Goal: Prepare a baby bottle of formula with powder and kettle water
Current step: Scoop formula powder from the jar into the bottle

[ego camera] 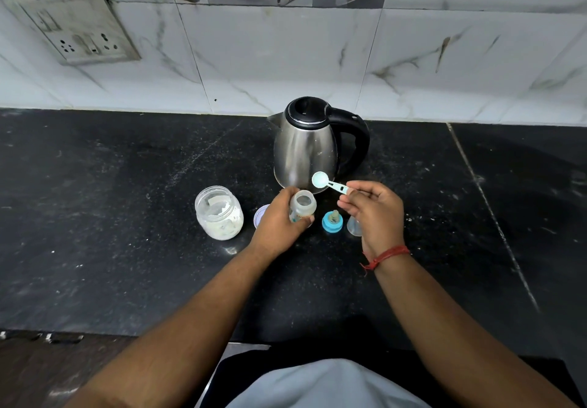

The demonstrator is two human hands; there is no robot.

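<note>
My left hand (pixel 277 220) grips a small clear baby bottle (pixel 302 206), which stands open-topped on the black counter. My right hand (pixel 374 212) pinches the handle of a pale blue measuring scoop (pixel 320 180), whose bowl hovers just above and to the right of the bottle's mouth. The scoop's bowl looks empty. A steel kettle (pixel 305 147) with a black lid and handle stands right behind the bottle. An open clear jar (pixel 219 213) holding white powder sits left of my left hand. The blue teat ring (pixel 332 222) lies between my hands.
A clear bottle cap (pixel 353 226) sits partly hidden under my right hand. A round white lid (pixel 261 215) peeks out behind my left hand. A wall socket panel (pixel 73 26) hangs at the upper left on the marble tiles. The black counter (pixel 127 248) stretches wide on both sides.
</note>
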